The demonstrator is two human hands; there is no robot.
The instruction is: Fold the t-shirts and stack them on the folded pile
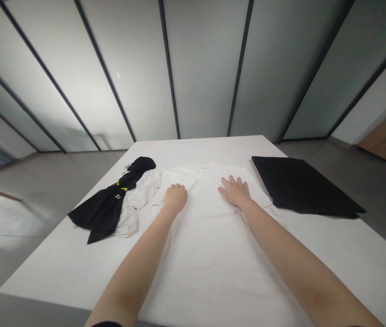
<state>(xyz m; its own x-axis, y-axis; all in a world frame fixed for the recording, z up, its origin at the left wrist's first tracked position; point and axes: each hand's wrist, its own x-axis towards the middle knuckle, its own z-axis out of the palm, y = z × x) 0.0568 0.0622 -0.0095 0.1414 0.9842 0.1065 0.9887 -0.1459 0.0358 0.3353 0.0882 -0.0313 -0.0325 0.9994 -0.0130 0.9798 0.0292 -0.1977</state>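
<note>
A white T-shirt lies spread flat on the white table, its collar toward the far edge. My left hand rests on its left shoulder area, fingers curled closed over a folded-in sleeve. My right hand lies flat on the shirt's right upper part, fingers stretched out and holding nothing.
A crumpled black garment with a small yellow mark lies at the left over a bunched white garment. A flat folded black cloth sits at the right. Frosted glass panels stand behind the table; grey floor surrounds it.
</note>
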